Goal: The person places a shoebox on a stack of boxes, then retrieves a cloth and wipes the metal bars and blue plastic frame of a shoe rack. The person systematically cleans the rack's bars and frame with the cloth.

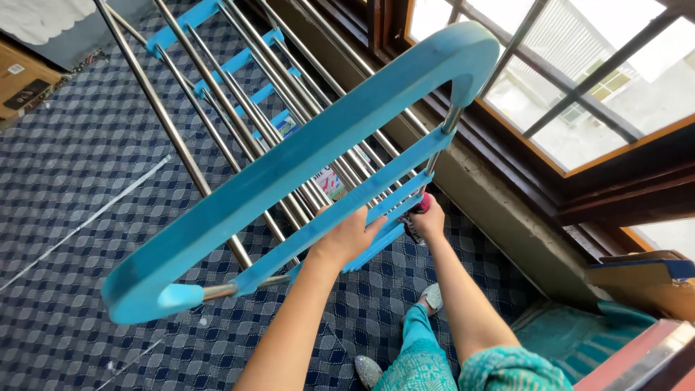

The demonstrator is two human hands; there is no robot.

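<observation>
Drying rack (289, 163) of blue plastic and steel tubing, one only, standing over the carpet and tilted away from the camera, directly above and around both hands. One broad curved blue end frame (217, 210) nearest, matte and slightly scuffed, rounded at both corners; three flat blue crossbars (362, 203) counted below it at this end, more of the same further up beyond the hands. Many thin shiny steel rods (239, 108), round and parallel, too closely bunched to count for sure.

Two hands. Left hand (347, 237) curled around a flat blue crossbar from beneath, fingers wrapped over its upper edge, gripping it. Right hand (427, 221) just beyond and to the right of the left, closed on the end of a lower blue bar near the upright steel post (441, 145); something small and pink (424, 203) at its fingertips, too hidden to identify, so cannot tell whether pinched or merely touched.

Two bare forearms, teal patterned clothing (499, 369) below them, two glittery grey shoes (368, 371) under the left forearm.

Carpet (87, 145) beneath the hands, woven, dark blue with a small pale check, flecked with white bits and crossed by one pale strip (94, 213). Right of the right hand, a window (579, 80) with dark wooden frame, metal bars and bright daylight behind the glass. Further right and lower, one cardboard box (644, 279) on a teal cloth (572, 340).
</observation>
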